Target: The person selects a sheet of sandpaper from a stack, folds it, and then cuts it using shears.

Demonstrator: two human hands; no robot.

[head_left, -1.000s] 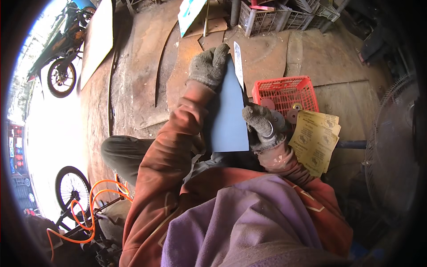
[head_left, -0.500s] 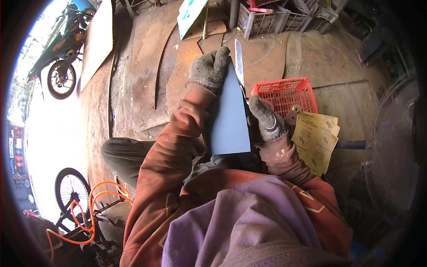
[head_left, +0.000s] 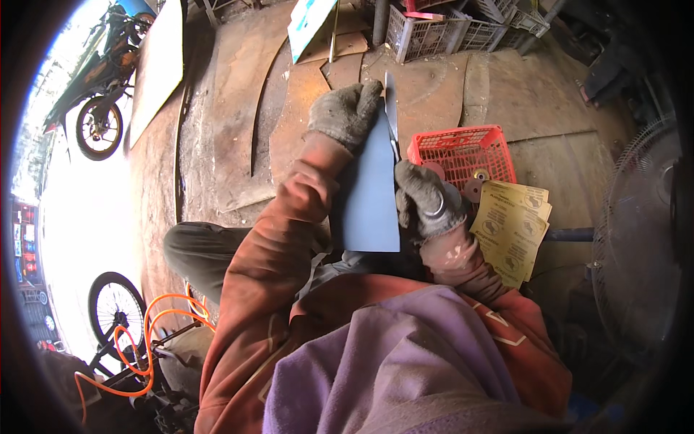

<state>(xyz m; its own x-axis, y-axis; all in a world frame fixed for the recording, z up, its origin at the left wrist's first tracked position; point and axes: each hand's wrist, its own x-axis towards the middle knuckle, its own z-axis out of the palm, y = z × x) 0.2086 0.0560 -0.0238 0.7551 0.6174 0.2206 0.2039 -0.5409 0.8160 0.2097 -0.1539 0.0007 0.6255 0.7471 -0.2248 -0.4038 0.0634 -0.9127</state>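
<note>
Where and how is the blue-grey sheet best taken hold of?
Probably by pinching the sheet at its thin lower edge, coming from the body side: no hand covers that edge, whereas the left hand grips the top and the right hand holds a bladed tool alongside.

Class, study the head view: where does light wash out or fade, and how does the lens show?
Head view: glare bleaches the ground at left, below the motorcycle wheel; the fan at right sits in shadow; the blue-grey sheet has a clear lower edge; fisheye curvature shows, with dark corners.
</note>
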